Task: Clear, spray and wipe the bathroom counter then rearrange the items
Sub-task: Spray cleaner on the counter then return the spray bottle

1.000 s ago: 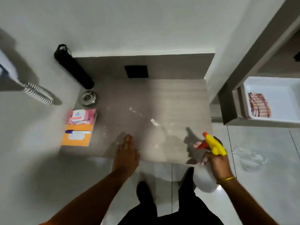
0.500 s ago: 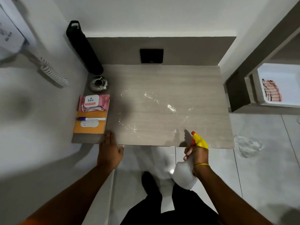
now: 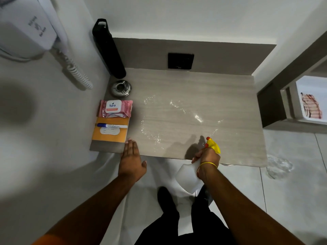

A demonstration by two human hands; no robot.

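The grey wood-grain counter (image 3: 221,96) carries wet spray droplets across its middle. My right hand (image 3: 208,156) grips a white spray bottle (image 3: 188,175) with a yellow and red nozzle, held at the counter's front edge and pointed over the surface. My left hand (image 3: 131,160) lies flat, fingers together, on the front edge beside an orange notebook (image 3: 110,135). A blue and white pen (image 3: 112,125) lies on the notebook. Behind it sit a pink wipes pack (image 3: 115,108), a round metal ashtray (image 3: 121,88) and a tall black bottle (image 3: 108,50) in the back left corner.
A white wall-mounted hair dryer (image 3: 31,27) with a coiled cord hangs on the left wall. A black wall plate (image 3: 180,61) sits above the counter's back edge. At the right, a white tray (image 3: 300,96) holds a striped cloth (image 3: 312,108). A wet patch marks the floor tiles.
My left hand slid left along the front edge to the notebook's corner. My right hand with the spray bottle drew back toward the front edge. More droplets show on the counter.
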